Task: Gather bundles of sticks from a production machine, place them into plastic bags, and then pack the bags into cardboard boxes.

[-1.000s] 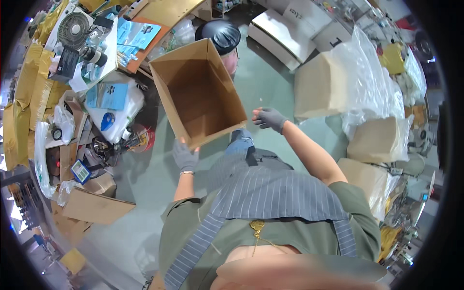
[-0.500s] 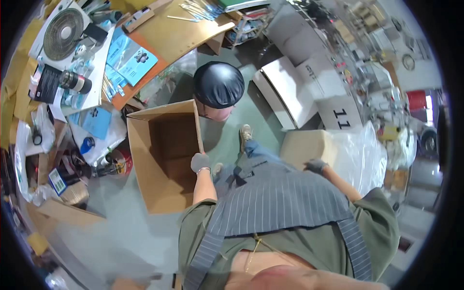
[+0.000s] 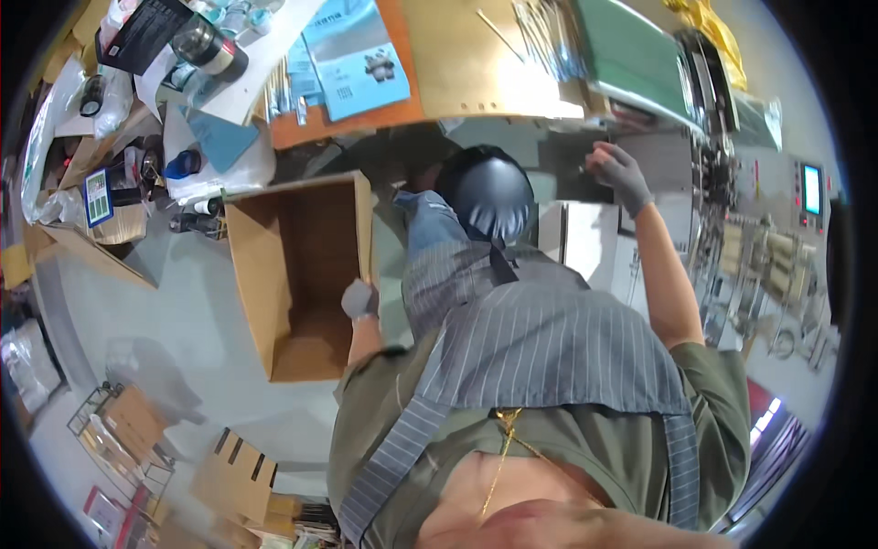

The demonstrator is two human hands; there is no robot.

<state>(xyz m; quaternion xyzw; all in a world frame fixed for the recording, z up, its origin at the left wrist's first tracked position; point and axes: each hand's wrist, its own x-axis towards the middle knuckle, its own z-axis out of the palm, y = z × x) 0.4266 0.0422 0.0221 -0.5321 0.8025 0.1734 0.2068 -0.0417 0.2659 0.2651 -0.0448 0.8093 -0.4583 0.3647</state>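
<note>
**Open carton held at its rim, other hand up at the bench edge**

The large open-topped brown cardboard box (image 3: 297,274) stands on the pale grey floor (image 3: 174,302) at about nine o'clock from the person's chest. Its inside shows bare brown walls and bottom; nothing is visible in it. The left hand (image 3: 359,299), in a grey glove, is closed on the box's right-hand wall at the rim, at about three o'clock of the box opening.

The right hand (image 3: 620,176), also grey-gloved, is raised at about one o'clock, fingers curled against the dark underside edge of the orange-brown wooden workbench (image 3: 457,64); whether it grips anything there cannot be told.

The bench edge runs across twelve o'clock, just above the box's far wall. On the bench top lie a light blue printed leaflet (image 3: 357,59) and a green cutting mat (image 3: 631,50). At ten o'clock a heap of white sheets and clear bags (image 3: 201,137) crowds the box's far corner. Open floor lies at eight to nine o'clock of the box, as far as a wire rack of flat cardboard pieces (image 3: 128,430) at seven o'clock.
</note>
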